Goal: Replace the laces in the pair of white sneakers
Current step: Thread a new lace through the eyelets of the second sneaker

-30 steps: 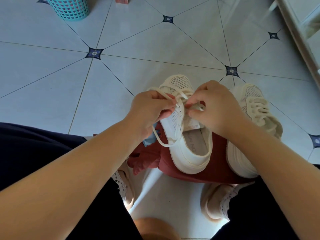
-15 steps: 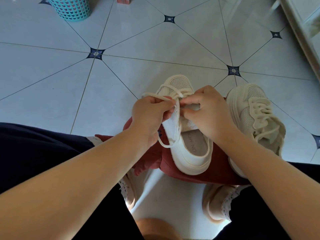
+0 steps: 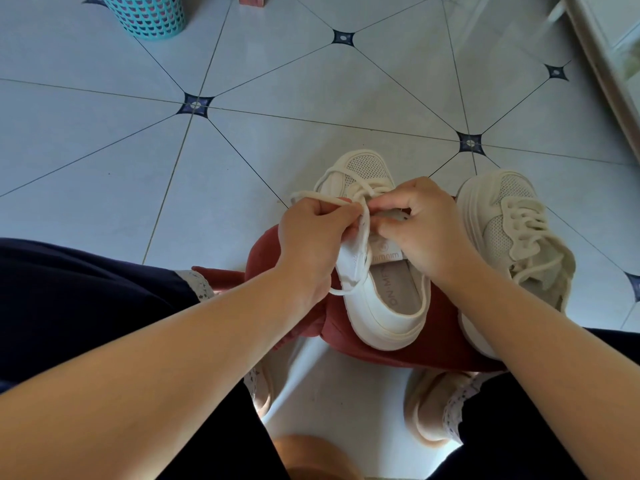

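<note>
Near sneaker (image 3: pixel 381 306) on red cloth (image 3: pixel 433 348) between knees, heel toward person: keeps eyelets in reach, off floor (image 3: pixel 242 150). Left hand (image 3: pixel 311 244) grips lace (image 3: pixel 311 197), drawn sideways, likely for tension. Right hand (image 3: pixel 426 230) pinches lace at eyelets, likely guiding it through. Second sneaker (image 3: pixel 512 237) just beside, already laced.

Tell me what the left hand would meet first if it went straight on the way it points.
Likely the right hand, just across the lace the left hand grips; depth unclear.
</note>
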The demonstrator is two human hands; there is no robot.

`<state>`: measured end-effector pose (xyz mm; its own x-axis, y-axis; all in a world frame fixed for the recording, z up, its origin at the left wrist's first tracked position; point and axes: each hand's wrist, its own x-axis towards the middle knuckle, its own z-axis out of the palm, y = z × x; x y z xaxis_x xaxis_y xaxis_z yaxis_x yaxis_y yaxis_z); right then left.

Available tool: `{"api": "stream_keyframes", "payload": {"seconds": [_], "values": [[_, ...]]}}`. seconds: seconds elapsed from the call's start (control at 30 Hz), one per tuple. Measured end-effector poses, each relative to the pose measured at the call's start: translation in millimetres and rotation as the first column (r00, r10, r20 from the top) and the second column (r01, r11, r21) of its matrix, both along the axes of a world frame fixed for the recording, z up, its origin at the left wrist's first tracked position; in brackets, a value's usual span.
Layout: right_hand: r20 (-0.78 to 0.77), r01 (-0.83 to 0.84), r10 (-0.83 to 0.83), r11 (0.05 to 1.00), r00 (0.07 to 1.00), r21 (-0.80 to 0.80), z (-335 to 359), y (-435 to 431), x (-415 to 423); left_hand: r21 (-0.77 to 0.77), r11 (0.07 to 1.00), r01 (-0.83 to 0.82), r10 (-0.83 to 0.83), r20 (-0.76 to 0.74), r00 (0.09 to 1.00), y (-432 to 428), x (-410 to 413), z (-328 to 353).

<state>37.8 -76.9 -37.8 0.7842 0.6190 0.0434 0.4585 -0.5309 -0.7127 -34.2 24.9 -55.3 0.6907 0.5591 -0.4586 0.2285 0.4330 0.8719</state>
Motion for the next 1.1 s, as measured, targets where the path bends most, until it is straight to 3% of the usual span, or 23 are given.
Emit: {"api": "stream_keyframes", "payload": {"seconds": [0.2,0.4,0.47,0.57,0.67,0.77,0.87,1.0,1.03,1.1], "values": [[0.034,0.041,-0.041,0.999,0.999,0.023,-3,-1,-3,0.145,0.988,0.053,-0.048,-0.038,0.998,-2,-5,-5],[0.074,0.046,-0.04,0.996,0.996,-0.075,-4,-1,1,-0.003,0.992,0.125,-0.125,0.021,0.992,6,-1,-1],[0.107,0.075,-0.062,0.991,0.992,-0.115,-5,0,3,0.01,0.984,0.18,-0.18,0.019,0.983,7,0,0],[0.144,0.083,-0.06,0.984,0.988,-0.159,-3,-3,6,0.147,0.949,0.28,-0.282,-0.007,0.959,6,1,2],[0.167,0.102,-0.071,0.978,0.983,-0.182,4,-9,12,0.279,0.929,0.243,-0.227,-0.089,0.97,9,3,1],[0.178,0.212,-0.194,0.973,0.965,-0.088,16,-18,22,0.449,0.87,0.204,-0.166,-0.123,0.978,6,4,0],[-0.03,0.341,-0.341,0.921,0.94,0.187,26,-23,24,0.569,0.799,0.194,-0.186,-0.073,0.98,1,1,-1],[-0.46,0.197,0.011,0.894,0.888,0.402,25,-9,1,0.632,0.746,0.209,-0.218,-0.065,0.974,1,1,-2],[-0.501,0.173,0.055,0.901,0.864,0.398,24,-6,-2,0.648,0.73,0.216,-0.225,-0.07,0.972,1,0,-2],[-0.542,0.277,-0.024,0.878,0.84,0.39,32,-6,6,0.677,0.702,0.221,-0.222,-0.087,0.971,4,-1,-2]]}}
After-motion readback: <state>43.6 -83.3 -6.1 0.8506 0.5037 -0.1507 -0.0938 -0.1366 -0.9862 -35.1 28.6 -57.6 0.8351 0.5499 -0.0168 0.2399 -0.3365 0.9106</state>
